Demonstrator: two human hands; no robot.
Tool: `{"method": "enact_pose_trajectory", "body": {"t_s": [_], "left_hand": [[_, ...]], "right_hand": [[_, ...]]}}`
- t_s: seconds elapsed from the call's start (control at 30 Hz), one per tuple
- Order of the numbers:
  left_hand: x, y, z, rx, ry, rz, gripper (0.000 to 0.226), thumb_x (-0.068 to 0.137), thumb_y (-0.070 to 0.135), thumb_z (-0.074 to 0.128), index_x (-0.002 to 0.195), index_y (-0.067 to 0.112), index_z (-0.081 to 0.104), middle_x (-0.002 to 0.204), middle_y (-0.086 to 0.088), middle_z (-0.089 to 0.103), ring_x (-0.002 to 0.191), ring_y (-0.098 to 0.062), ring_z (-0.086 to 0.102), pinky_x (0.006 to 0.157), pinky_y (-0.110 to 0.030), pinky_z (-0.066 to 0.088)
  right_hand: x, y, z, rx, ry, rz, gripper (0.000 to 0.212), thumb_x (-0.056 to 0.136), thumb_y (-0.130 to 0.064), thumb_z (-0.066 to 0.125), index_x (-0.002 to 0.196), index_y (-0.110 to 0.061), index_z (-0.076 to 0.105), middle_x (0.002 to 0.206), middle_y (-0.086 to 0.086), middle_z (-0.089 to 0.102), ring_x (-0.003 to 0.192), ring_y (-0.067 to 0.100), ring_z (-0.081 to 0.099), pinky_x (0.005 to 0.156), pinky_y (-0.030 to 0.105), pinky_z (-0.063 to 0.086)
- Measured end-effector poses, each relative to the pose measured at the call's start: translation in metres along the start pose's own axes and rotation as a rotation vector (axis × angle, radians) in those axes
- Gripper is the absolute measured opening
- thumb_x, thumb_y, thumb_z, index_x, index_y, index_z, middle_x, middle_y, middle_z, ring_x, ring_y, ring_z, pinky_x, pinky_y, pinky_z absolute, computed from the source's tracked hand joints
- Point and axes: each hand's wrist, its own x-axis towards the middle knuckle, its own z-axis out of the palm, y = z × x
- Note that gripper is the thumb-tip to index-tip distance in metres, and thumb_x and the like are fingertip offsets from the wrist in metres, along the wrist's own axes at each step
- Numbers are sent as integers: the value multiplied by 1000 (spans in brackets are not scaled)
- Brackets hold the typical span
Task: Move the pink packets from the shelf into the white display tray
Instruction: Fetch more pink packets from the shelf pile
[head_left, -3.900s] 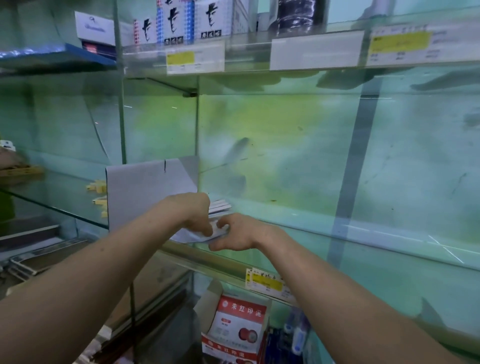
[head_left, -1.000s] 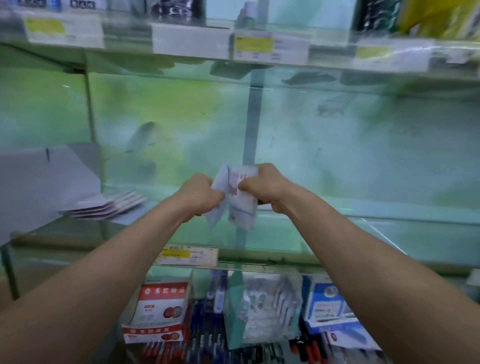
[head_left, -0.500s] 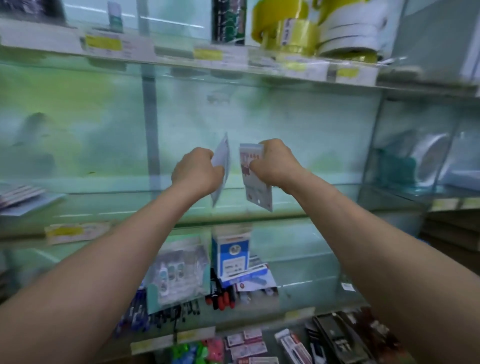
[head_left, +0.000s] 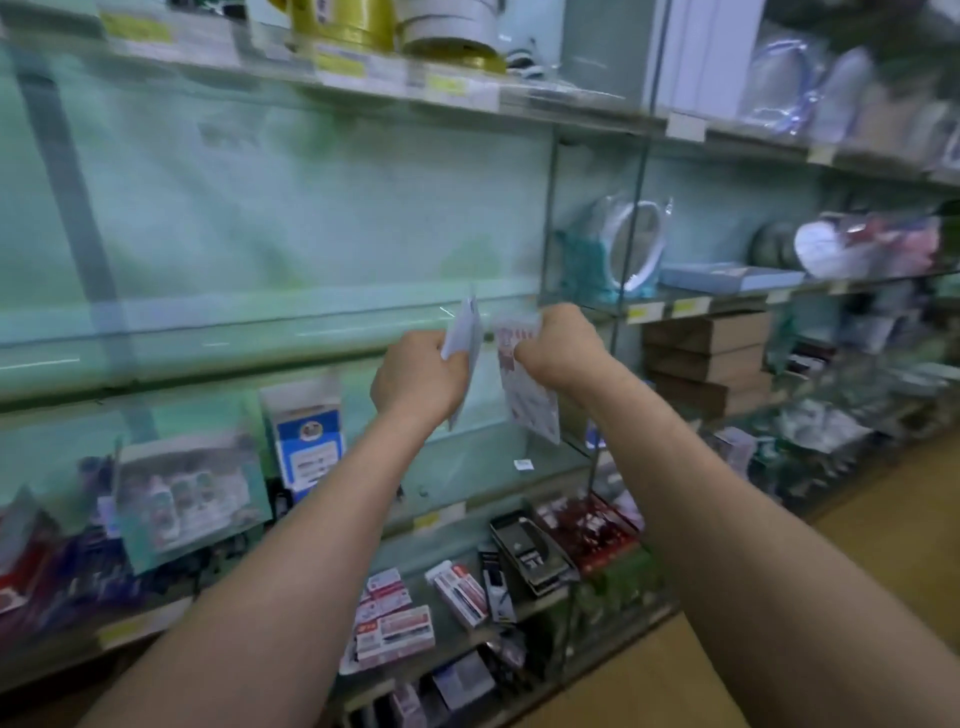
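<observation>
Two hands, two packets, in front of a glass shelf (head_left: 218, 338): your left hand (head_left: 418, 379) is clenched round a pale packet (head_left: 464, 332), your right hand (head_left: 558, 348) round a pink-printed one (head_left: 527, 395). Both packets are in the air at chest height, just apart from each other, well clear of the shelf behind them.

The white tray is not in view, so the carry looks only part done. The risks, as I judge them, lie in the grip. Each packet is pinched near its top edge alone, with most of its length hanging free; a thin, slick sleeve held that way could slip out in a quick turn and drop among the stock (head_left: 395, 623) on the lower shelves, where it would be hard to pick out. Your hands are close together, so the free ends could also brush and snag. The frame is blurred with movement, which suggests speed; slowing down would help.

The right packet hangs with its long axis near upright, tilted so the lower end points down and to the right, printed face towards you. The left one also stands near upright but is turned almost edge-on, its top poking above your fist, its bottom below it. Whether either hand holds more than one packet, I cannot tell.
</observation>
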Motion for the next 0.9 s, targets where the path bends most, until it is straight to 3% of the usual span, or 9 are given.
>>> {"method": "enact_pose_trajectory", "body": {"t_s": [0.1, 0.23, 0.33, 0.4, 0.47, 0.6, 0.73, 0.9], "left_hand": [[-31, 13, 36, -40, -40, -12, 35, 84, 19, 53, 53, 13, 36, 80, -20, 62, 85, -41, 61, 66, -37, 48], [-67, 23, 83, -55, -118, -19, 36, 84, 20, 54, 53, 14, 37, 83, -22, 63, 84, -40, 60, 71, -37, 45], [-92, 31, 113, -17, -196, -27, 22, 87, 25, 53, 67, 16, 55, 77, -13, 61, 84, -35, 60, 83, -38, 44], [-110, 35, 131, 17, -240, -5, 18, 88, 27, 52, 79, 18, 65, 81, -10, 63, 87, -35, 61, 84, -36, 42], [-125, 36, 147, 26, -277, 17, 19, 90, 28, 52, 78, 19, 64, 79, -9, 62, 87, -35, 60, 83, -38, 43], [-138, 42, 180, 25, -363, 31, 22, 90, 28, 51, 70, 23, 56, 66, -1, 52, 77, -32, 57, 83, -40, 46], [-135, 60, 219, -30, -414, 71, 20, 88, 26, 52, 74, 17, 63, 76, -12, 65, 76, -33, 60, 80, -43, 48], [-114, 99, 275, -62, -450, 132, 16, 89, 29, 50, 81, 22, 63, 84, 1, 64, 73, -25, 53, 82, -39, 44]], "right_hand": [[-23, 42, -12, -2, 44, 132, 26, 88, -20, 53, 105, -4, 62, 113, 20, 64, 107, 35, 59, 89, 39, 47], [-55, 96, -23, 8, 81, 251, 12, 86, -13, 48, 96, -12, 56, 96, 18, 57, 92, 29, 56, 73, 34, 39], [-81, 129, -29, -33, 120, 352, 28, 91, -16, 45, 115, -8, 57, 115, 18, 60, 109, 36, 56, 87, 37, 43], [-98, 152, -30, -22, 137, 393, 19, 94, -20, 44, 104, -13, 58, 103, 16, 61, 100, 34, 56, 80, 37, 43], [-113, 175, -29, -20, 158, 420, 12, 96, -22, 43, 95, -19, 55, 87, 10, 58, 82, 29, 55, 66, 32, 40], [-133, 212, -35, -66, 236, 457, 26, 99, -20, 39, 113, -29, 59, 80, 3, 61, 72, 26, 56, 51, 28, 34], [-130, 243, -51, -66, 302, 473, 22, 99, -20, 40, 102, -28, 60, 73, 1, 58, 67, 25, 55, 50, 29, 35], [-101, 280, -77, -104, 367, 518, 28, 100, -23, 41, 120, -32, 59, 82, 2, 65, 69, 25, 58, 51, 30, 38]]}}
